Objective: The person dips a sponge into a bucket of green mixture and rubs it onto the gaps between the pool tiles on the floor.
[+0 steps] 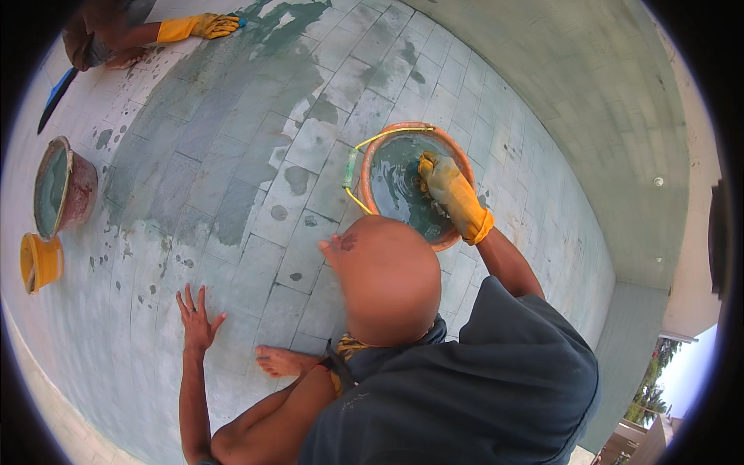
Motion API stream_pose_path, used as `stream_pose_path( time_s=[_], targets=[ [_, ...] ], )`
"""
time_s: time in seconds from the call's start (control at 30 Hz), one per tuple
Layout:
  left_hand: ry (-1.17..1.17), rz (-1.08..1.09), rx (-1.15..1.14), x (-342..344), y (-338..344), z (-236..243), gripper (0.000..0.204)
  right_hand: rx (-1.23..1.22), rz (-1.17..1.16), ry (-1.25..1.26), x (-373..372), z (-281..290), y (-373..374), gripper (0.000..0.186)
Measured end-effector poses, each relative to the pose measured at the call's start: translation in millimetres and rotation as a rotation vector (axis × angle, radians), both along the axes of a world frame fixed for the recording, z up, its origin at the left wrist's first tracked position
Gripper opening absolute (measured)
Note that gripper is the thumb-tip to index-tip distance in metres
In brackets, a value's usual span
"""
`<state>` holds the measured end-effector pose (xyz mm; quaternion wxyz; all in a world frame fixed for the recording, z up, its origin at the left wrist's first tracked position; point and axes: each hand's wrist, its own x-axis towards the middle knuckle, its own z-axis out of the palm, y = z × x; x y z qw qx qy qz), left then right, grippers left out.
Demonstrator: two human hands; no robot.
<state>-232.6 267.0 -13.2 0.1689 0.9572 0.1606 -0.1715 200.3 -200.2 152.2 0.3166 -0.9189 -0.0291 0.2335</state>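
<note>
My left hand (199, 324) is bare and rests on the grey tiled floor (302, 256), its fingers spread apart. In a worn yellow rubber glove, my right hand (446, 182) reaches over the right rim of an orange bucket (457, 147). Its fingers are curled closed just above the rippling, murky water (399, 174); whatever they may hold is hidden by the glove. A yellow rope handle with a green grip (350, 168) hangs over the bucket's left side. My bent knee (391, 279) is close below the bucket.
At the far left, a reddish bucket (81, 190) of water stands beside a small yellow bucket (48, 260). Another person's yellow-gloved hand (213, 25) presses something blue (242, 22) on the wet floor at the upper left. A pale wall (589, 93) rises along the right.
</note>
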Motion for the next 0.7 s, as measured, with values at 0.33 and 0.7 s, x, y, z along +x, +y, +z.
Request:
stream_pose_path(
  time_s=[0.33, 0.7],
  targets=[
    [0.025, 0.078, 0.012, 9.6, -0.6, 5.8, 0.096, 0.233, 0.107, -0.082, 6.9, 37.9, -5.1, 0.029],
    [-0.033, 0.077, -0.066, 44.9, 5.1, 30.6, 0.092, 0.915, 0.223, 0.273, 59.2, 15.2, 44.9, 0.055]
  ],
)
